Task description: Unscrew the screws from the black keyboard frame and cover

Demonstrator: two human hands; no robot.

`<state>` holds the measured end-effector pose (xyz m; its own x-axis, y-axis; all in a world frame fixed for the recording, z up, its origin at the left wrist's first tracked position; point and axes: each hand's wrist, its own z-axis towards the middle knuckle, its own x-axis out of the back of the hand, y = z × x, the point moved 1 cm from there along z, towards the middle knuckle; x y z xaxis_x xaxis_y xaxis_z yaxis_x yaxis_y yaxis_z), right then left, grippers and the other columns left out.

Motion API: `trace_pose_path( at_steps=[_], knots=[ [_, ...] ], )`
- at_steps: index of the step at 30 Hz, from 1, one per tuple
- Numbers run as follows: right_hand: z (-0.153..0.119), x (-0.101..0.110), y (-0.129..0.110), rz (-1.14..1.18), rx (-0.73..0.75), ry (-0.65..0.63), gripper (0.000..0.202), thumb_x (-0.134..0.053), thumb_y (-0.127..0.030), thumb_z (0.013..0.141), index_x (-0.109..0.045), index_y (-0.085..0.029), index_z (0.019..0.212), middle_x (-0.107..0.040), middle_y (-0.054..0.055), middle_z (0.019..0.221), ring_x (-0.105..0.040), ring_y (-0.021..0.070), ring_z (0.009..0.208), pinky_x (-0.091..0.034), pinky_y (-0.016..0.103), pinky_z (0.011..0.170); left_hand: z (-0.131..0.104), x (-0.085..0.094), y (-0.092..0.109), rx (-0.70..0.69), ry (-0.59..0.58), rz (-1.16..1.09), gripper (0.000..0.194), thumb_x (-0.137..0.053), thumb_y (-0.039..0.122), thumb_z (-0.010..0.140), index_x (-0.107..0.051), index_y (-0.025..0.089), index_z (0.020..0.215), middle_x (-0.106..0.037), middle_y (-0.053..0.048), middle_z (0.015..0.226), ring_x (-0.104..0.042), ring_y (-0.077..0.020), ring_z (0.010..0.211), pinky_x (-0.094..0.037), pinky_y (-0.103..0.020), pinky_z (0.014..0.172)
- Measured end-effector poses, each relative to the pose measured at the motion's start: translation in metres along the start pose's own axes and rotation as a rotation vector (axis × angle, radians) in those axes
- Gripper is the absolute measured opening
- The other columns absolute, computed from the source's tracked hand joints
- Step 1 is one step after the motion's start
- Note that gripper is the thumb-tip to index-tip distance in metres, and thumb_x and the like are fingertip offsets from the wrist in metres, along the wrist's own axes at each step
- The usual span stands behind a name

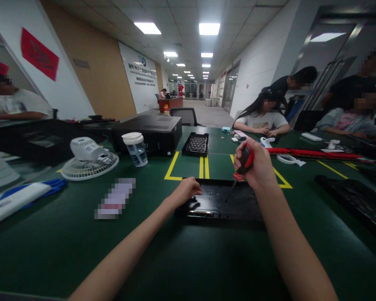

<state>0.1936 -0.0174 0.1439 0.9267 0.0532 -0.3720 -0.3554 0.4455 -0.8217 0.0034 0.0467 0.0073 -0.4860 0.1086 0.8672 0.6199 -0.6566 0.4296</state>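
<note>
R hand (257, 162) grips red-and-black-handled screwdriver (246, 159), tip over glossy black rect. panel (211, 202); L hand (187, 191) curled at panel edge, can't tell grip.

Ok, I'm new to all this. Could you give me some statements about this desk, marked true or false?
1. The right hand grips a red-and-black screwdriver. True.
2. The screwdriver's shaft points up at the ceiling. False: it slants down toward the black panel.
3. Both hands hold screwdrivers. False: the left hand holds none; it is at the panel's left part.
4. A white-lidded cup is right of the white fan. True.
5. The fan stands upright. False: it lies grille-down on the green table.
</note>
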Motion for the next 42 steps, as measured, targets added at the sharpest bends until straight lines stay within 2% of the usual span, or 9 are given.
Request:
trace_pose_path(
  at_steps=[6,9,12,17,22,29,32,37,42],
  knots=[
    [0.0,0.003,-0.001,-0.013,-0.001,-0.004,0.024,-0.055,-0.037,0.076,-0.049,-0.017,0.065,-0.05,-0.005,0.05,-0.046,0.0066,0.035,-0.035,0.019,0.034,-0.005,0.007,-0.002,0.079,-0.007,0.231,0.016,-0.053,0.019,0.077,-0.067,0.02,0.086,-0.063,-0.004,0.087,-0.058,-0.016,0.082,-0.041,-0.024,0.072],
    [-0.001,0.003,-0.003,-0.019,-0.001,-0.006,0.024,-0.055,-0.037,0.076,-0.049,-0.017,0.064,-0.05,-0.005,0.05,-0.046,0.0065,0.034,-0.035,0.019,0.033,-0.002,0.009,-0.001,0.089,-0.127,0.293,0.016,-0.061,0.023,0.072,-0.067,0.022,0.087,-0.066,-0.002,0.085,-0.06,-0.017,0.083,-0.039,-0.024,0.073],
    [-0.002,0.002,-0.005,-0.017,-0.004,0.001,0.024,-0.056,-0.036,0.076,-0.049,-0.017,0.064,-0.05,-0.005,0.049,-0.046,0.0068,0.034,-0.035,0.019,0.033,-0.001,0.008,0.0,0.08,-0.176,0.292,0.015,-0.067,0.026,0.066,-0.068,0.023,0.081,-0.068,-0.001,0.077,-0.061,-0.0173,0.08,-0.039,-0.024,0.072],
    [-0.003,0.001,-0.007,-0.01,0.004,-0.005,0.024,-0.057,-0.037,0.075,-0.049,-0.017,0.064,-0.05,-0.005,0.049,-0.046,0.0065,0.035,-0.035,0.019,0.034,-0.004,0.004,0.003,0.071,-0.171,0.29,0.007,-0.064,0.022,0.067,-0.068,0.021,0.073,-0.068,-0.003,0.073,-0.061,-0.0186,0.078,-0.038,-0.026,0.071],
    [-0.004,0.002,-0.007,0.0,0.013,-0.019,0.024,-0.056,-0.037,0.075,-0.049,-0.017,0.065,-0.05,-0.005,0.05,-0.045,0.006,0.035,-0.035,0.019,0.035,-0.008,0.008,0.008,0.081,-0.132,0.261,0.009,-0.062,0.024,0.07,-0.068,0.022,0.077,-0.069,-0.002,0.076,-0.061,-0.0171,0.077,-0.039,-0.025,0.07],
    [-0.004,0.002,-0.006,0.04,0.044,-0.018,0.026,-0.055,-0.039,0.075,-0.048,-0.018,0.063,-0.048,-0.005,0.051,-0.045,0.0064,0.035,-0.036,0.02,0.035,-0.02,0.017,0.021,0.117,0.016,-0.104,0.021,-0.059,0.032,0.073,-0.066,0.021,0.089,-0.069,0.0,0.082,-0.062,-0.0133,0.075,-0.044,-0.022,0.069],
    [-0.004,0.002,-0.006,0.049,0.051,-0.008,0.027,-0.055,-0.041,0.074,-0.047,-0.018,0.063,-0.047,-0.005,0.05,-0.045,0.0064,0.035,-0.036,0.02,0.035,-0.029,0.02,0.03,0.103,0.027,-0.206,0.026,-0.056,0.03,0.076,-0.065,0.021,0.098,-0.069,-0.002,0.089,-0.062,-0.013,0.078,-0.045,-0.022,0.072],
    [-0.005,-0.002,-0.006,0.078,0.038,0.015,0.032,-0.054,-0.047,0.075,-0.047,-0.018,0.062,-0.046,-0.005,0.048,-0.044,0.0065,0.034,-0.033,0.019,0.033,-0.044,0.021,0.04,0.166,0.035,-0.334,0.023,-0.054,0.033,0.078,-0.068,0.023,0.094,-0.069,-0.001,0.095,-0.062,-0.0138,0.082,-0.046,-0.023,0.073],
    [-0.009,-0.009,-0.008,0.167,0.059,0.019,0.041,-0.047,-0.056,0.076,-0.046,-0.019,0.059,-0.042,-0.006,0.047,-0.041,0.0065,0.033,-0.032,0.02,0.033,-0.053,0.014,0.043,0.227,0.045,-0.632,0.026,-0.057,0.035,0.075,-0.066,0.018,0.093,-0.068,-0.003,0.094,-0.062,-0.0151,0.086,-0.047,-0.026,0.077]
  ],
)
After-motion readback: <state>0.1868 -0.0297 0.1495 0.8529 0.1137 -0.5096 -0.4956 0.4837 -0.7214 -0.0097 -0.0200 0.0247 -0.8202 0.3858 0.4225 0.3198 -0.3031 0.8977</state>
